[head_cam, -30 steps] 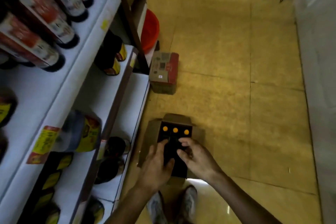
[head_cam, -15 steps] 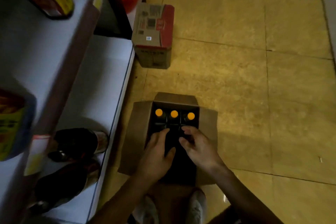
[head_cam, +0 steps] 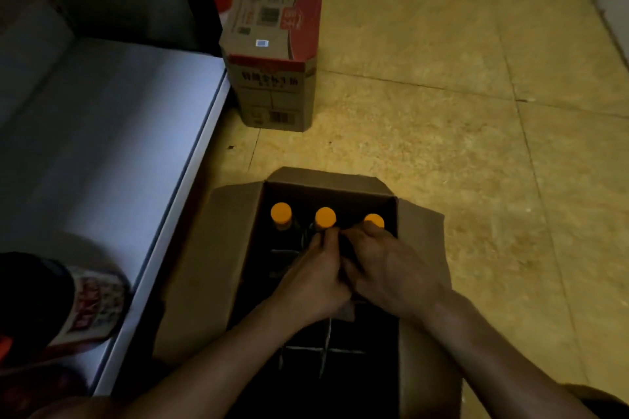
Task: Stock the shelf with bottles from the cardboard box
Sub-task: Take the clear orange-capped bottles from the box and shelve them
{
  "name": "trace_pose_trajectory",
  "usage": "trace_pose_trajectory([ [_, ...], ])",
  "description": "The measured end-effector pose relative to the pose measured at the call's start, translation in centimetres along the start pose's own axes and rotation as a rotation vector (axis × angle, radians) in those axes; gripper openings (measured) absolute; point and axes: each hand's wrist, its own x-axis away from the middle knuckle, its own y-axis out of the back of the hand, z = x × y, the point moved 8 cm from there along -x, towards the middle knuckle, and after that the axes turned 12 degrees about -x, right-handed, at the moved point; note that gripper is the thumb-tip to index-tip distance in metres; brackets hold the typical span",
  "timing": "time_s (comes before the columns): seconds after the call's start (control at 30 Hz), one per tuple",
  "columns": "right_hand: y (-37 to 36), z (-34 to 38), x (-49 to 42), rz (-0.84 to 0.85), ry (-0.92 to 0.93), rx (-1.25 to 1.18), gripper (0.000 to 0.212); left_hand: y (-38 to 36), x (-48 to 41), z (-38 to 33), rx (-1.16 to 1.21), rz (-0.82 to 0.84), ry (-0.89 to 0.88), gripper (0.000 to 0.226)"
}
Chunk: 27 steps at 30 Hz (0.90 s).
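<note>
- Both my hands are down in the open cardboard box [head_cam: 211, 265] on the floor. My left hand [head_cam: 315, 281] is at the middle bottle [head_cam: 325, 218], my right hand [head_cam: 388, 269] at the right-hand bottle [head_cam: 374, 219].
- My fingers are curled, but I cannot tell whether they have closed round the necks.
- I should grip under each orange cap and lift straight up, clear of the dividers [head_cam: 326, 347].
- The shelf [head_cam: 119, 146] is just to my left.
- The closed carton [head_cam: 272, 54] shows red print and a barcode, and the shelved bottle [head_cam: 68, 303] has a label. Both are too blurred to read.

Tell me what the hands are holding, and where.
Left hand touches the neck of the middle bottle, just under its cap; right hand covers the right bottle. Whether either grips cannot be told.
</note>
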Motion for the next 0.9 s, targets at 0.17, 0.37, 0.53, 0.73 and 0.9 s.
trace_pose_trajectory([
  [0.17,2.7,-0.5,-0.9,-0.057,0.048,0.015,0.03,1.1,0.3,-0.5,-0.04,-0.005,-0.052,0.06],
  [0.37,4.9,-1.9,-0.3,-0.139,0.022,0.073,0.044,2.0,0.6,-0.8,-0.082,-0.029,-0.077,0.063],
  [0.53,3.5,-1.8,-1.3,-0.114,-0.019,0.306,0.032,2.5,-0.1,-0.9,-0.179,0.003,-0.08,0.055],
  [0.73,3.8,-1.4,-1.3,-0.175,-0.004,0.272,0.036,3.1,0.3,-0.5,-0.174,-0.005,-0.089,0.056],
  [0.9,5.1,-1.8,-0.1,-0.23,0.021,0.082,0.039,4.3,0.6,-0.5,-0.211,-0.074,-0.095,0.051],
])
